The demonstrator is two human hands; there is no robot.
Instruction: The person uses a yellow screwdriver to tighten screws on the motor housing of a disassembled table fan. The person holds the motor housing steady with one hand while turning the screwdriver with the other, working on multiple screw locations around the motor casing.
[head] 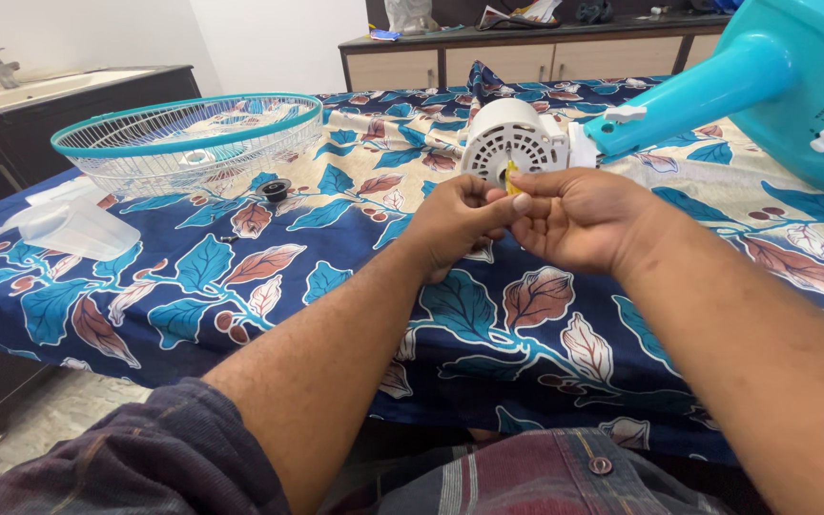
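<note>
A white fan motor housing (512, 138) lies on its side on the table, joined to a turquoise fan stand (717, 91). Both my hands meet just in front of it. My left hand (455, 224) and my right hand (579, 215) pinch a small yellow piece (510, 176) between thumbs and fingertips, right at the motor's front face. What exactly the yellow piece is I cannot tell.
A flower-patterned blue cloth (269, 277) covers the table. A turquoise-rimmed wire fan guard (188, 138) lies at the back left, a small black round cap (276, 188) beside it, and clear fan blades (73, 227) at the left edge. A sink counter and a cabinet stand behind.
</note>
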